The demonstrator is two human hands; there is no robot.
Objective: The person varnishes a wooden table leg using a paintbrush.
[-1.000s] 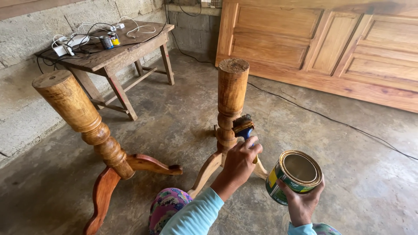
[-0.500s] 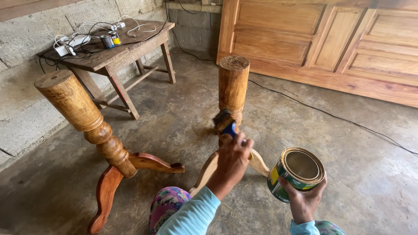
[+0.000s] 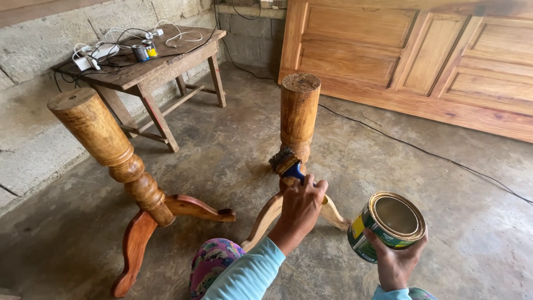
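The left hand (image 3: pixel 301 203) had dropped down the turned wooden pedestal (image 3: pixel 298 119) — half a second earlier the paintbrush (image 3: pixel 286 163) sat higher on the column, and now its bristles pressed against the narrow collar just below the thick upper cylinder. By my read, the coating work had moved from the shaft toward the lower turnings. The fingers were wrapped tight round the blue brush handle. The right hand (image 3: pixel 395 261) was cupped under an open metal can (image 3: pixel 387 225), gripping it from below, held near the pedestal's splayed feet and tipped a little toward the brush.

The pedestal stood upright on the concrete floor (image 3: pixel 233 166), centre of the view — pale golden wood, rough sawn top, its curved legs partly hidden behind the left hand. A second pedestal (image 3: pixel 116 155), leaning, looked redder and glossier at its base. Behind it stood a wooden side table (image 3: pixel 150 72) with cables on it.
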